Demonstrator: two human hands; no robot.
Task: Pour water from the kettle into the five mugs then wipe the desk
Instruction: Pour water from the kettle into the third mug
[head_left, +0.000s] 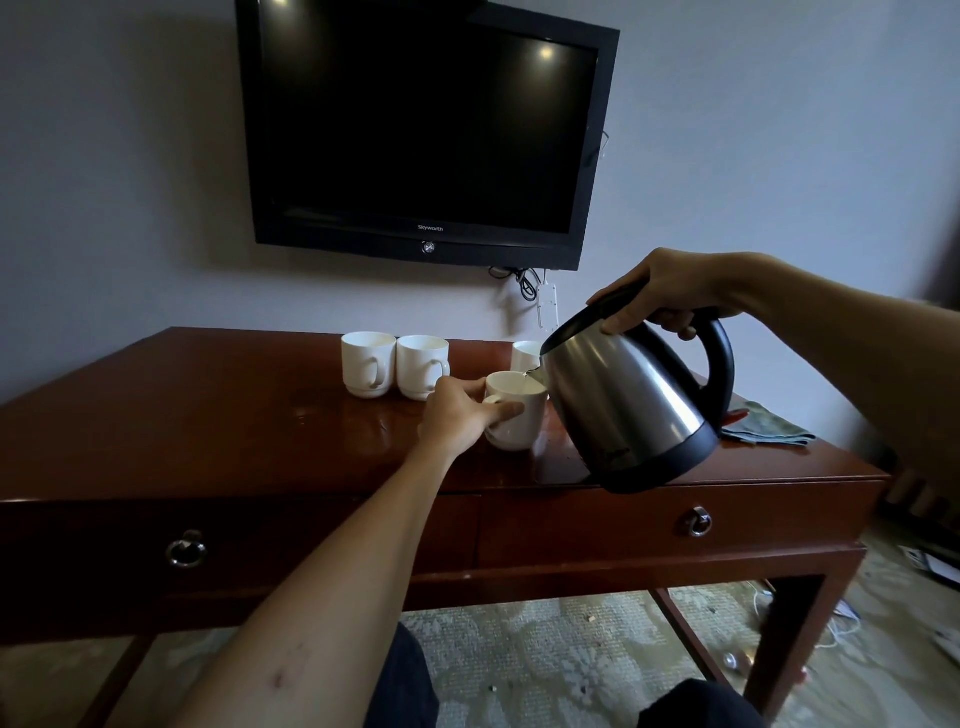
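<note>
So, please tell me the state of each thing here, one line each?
Kettle: tilted, pouring, held by right hand.
Front mug: upright, being filled, held by left hand.
Two left mugs: upright.
Cloth: folded on desk.
TV: off.

Kettle (631, 410) tilted, spout over held mug (519, 415)
</note>
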